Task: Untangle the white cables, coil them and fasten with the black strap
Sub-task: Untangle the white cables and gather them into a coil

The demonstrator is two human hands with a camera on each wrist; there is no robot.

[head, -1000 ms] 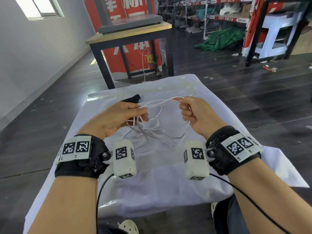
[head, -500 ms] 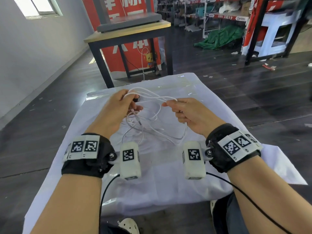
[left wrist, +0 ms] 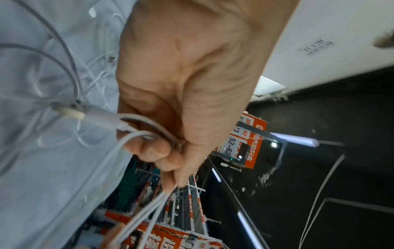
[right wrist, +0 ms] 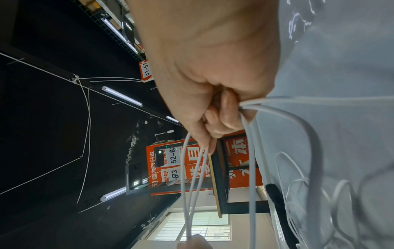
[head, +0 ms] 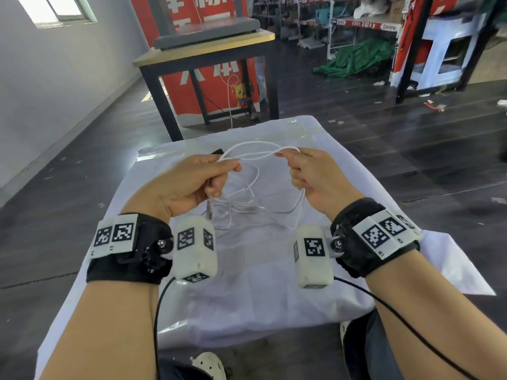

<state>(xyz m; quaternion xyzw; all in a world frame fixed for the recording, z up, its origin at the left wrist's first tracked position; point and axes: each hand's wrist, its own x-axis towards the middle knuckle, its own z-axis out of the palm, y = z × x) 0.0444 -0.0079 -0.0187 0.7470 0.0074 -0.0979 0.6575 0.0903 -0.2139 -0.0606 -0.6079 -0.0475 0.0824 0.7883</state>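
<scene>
Thin white cables (head: 253, 149) stretch in loops between my two hands above the white-covered table (head: 269, 283). My left hand (head: 208, 174) grips a bundle of strands (left wrist: 145, 134), with a cable plug (left wrist: 85, 114) sticking out beside the fingers. My right hand (head: 304, 171) pinches the other end of the loops (right wrist: 247, 104) between thumb and curled fingers. More cable slack (head: 247, 204) hangs down and lies tangled on the cloth under the hands. The black strap (head: 216, 152) lies on the table beyond my left hand, mostly hidden; it shows as a dark strip (right wrist: 277, 202) in the right wrist view.
A black-legged wooden table (head: 208, 48) with a red banner behind it stands just beyond the covered table. Dark floor surrounds the table on both sides. Shelving (head: 343, 20) and a green tarp (head: 356, 58) are far back on the right.
My hands have moved apart and risen slightly, drawing the cable loops out between them. The right hand shifted to the right; the left hand keeps its hold on the bundle.
</scene>
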